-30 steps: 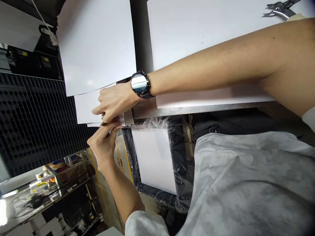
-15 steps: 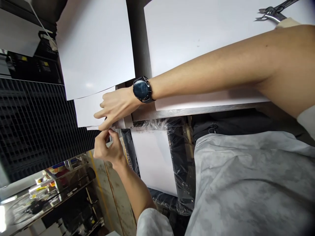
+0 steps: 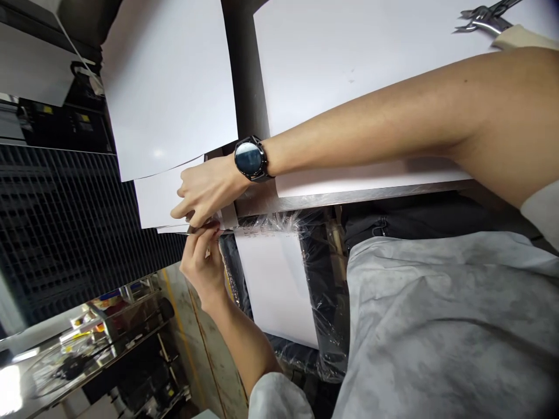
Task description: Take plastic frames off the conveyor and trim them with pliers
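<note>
My right hand (image 3: 209, 189), with a black watch (image 3: 250, 158) on its wrist, is palm down with curled fingers over the edge of white sheets (image 3: 161, 201). Its thumb and index finger close together at a small dark piece I cannot make out. Just below, my left hand (image 3: 203, 262) has its fingertips pinched together, touching the same spot. What lies between the fingertips is mostly hidden. A larger white sheet (image 3: 170, 87) overlaps the smaller ones above my right hand.
Another big white sheet (image 3: 314, 70) lies on the metal table (image 3: 305, 201) under my right forearm. Pliers (image 3: 484, 20) rest on it. Below the table edge is a plastic-wrapped black item (image 3: 318, 273) with white paper (image 3: 275, 285). A black ribbed panel (image 3: 65, 233) stands left.
My left hand has shifted slightly right and up, its fingertips now tucked under my right hand. The right fingers have curled in a little more. The view has moved slightly.
</note>
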